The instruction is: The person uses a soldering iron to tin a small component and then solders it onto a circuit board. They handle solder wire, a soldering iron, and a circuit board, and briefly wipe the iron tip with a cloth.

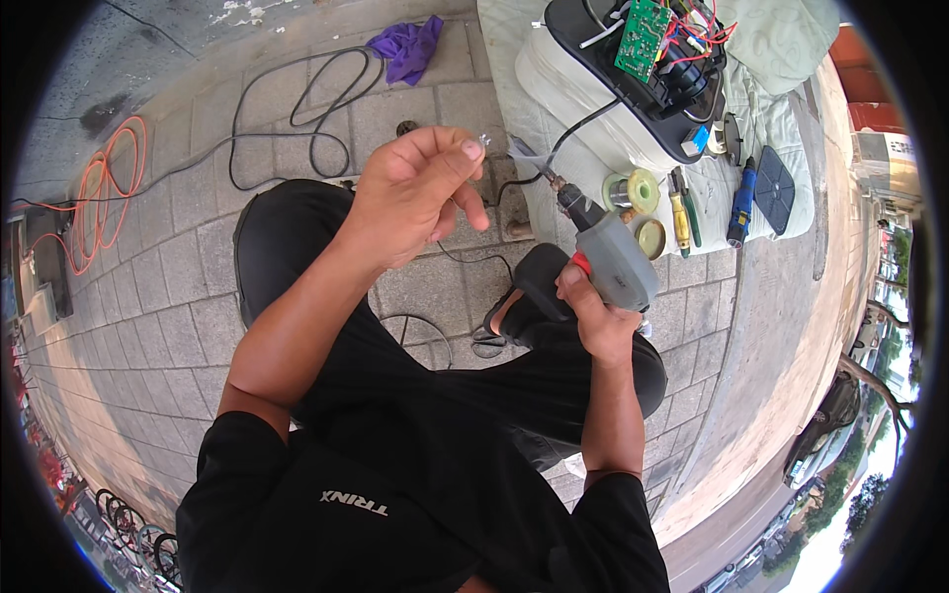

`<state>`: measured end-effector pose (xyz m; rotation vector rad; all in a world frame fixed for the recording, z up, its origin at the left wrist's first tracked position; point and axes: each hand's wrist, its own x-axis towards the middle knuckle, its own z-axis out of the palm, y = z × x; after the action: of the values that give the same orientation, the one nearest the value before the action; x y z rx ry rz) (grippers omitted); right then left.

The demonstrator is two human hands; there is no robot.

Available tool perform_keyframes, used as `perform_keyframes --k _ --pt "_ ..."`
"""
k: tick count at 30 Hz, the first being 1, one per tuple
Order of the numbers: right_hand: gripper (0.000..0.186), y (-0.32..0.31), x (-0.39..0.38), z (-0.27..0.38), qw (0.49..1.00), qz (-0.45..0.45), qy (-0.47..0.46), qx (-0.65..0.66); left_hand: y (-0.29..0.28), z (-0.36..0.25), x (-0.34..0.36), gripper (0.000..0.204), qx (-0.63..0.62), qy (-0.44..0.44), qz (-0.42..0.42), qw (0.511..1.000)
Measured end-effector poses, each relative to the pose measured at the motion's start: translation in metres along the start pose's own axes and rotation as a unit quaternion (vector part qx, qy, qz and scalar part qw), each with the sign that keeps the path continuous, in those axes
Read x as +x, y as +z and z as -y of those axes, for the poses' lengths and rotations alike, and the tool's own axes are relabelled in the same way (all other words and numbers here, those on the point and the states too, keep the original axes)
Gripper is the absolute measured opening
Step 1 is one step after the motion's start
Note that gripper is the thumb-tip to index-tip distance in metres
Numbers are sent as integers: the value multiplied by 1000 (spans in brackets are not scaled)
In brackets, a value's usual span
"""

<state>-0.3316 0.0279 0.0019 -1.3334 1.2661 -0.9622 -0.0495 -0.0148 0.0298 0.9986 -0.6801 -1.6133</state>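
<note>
My left hand (420, 193) is raised over the paving, its thumb and forefinger pinching a small shiny metal piece (483, 141), too small to name. The other fingers are loosely curled. In my right hand (598, 314) is a grey cordless drill (618, 259), held by its dark grip with the thumb beside the red trigger. The drill's nose and bit point up and to the left, near the edge of the pale cloth. Just beyond stands an upturned appliance (554, 74) with a white body and black base, a green circuit board (643, 40) and loose coloured wires on top.
On the pale cloth (766, 99) lie a solder spool (643, 191), a round tin (650, 238), a yellow-handled tool (680, 219), a blue tool (740, 203) and a black plate (774, 190). A black cable (326, 128), purple cloth (407, 49) and orange cord (99, 198) lie on the paving.
</note>
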Motion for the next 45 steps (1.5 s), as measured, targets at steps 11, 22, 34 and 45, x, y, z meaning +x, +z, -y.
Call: perform_keyframes --k 11,22,34,45 --pt "19 3 -4 -3 1000 9 -24 15 0 1 1 18 16 4 -6 1000" --pt "11 3 -3 1 999 13 -40 -25 3 10 0 19 138 97 -51 984" --pt "20 2 -6 0 1000 -2 -11 -20 1 17 0 16 181 145 -52 971" --pt "22 -1 -4 2 1000 -15 -5 -12 -3 4 1 19 105 23 -54 993"
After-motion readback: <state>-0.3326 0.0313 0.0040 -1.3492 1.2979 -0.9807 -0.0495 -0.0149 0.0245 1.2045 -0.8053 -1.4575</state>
